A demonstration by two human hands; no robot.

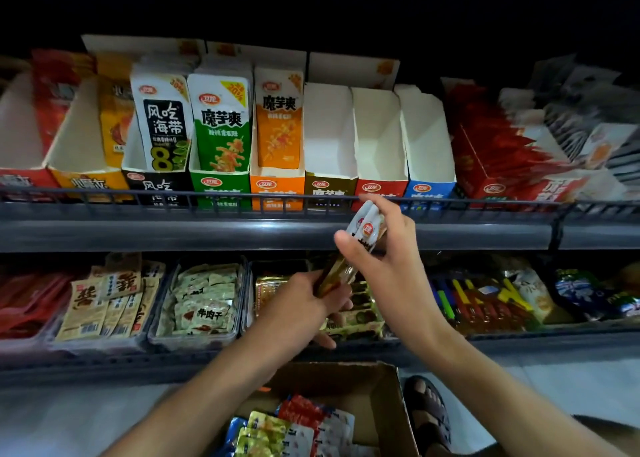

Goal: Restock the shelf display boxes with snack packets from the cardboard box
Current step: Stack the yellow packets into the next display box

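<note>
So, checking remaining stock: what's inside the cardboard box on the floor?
Loose snack packets, red, white, yellow and blue, lie in the cardboard box. The left forearm covers its left side; anything beneath the top layer is hidden.

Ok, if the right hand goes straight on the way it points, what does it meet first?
Probably the upper shelf's front rail, right above the packets that the right hand holds; the empty red display box stands just behind it. Depth is hard to judge.
</note>
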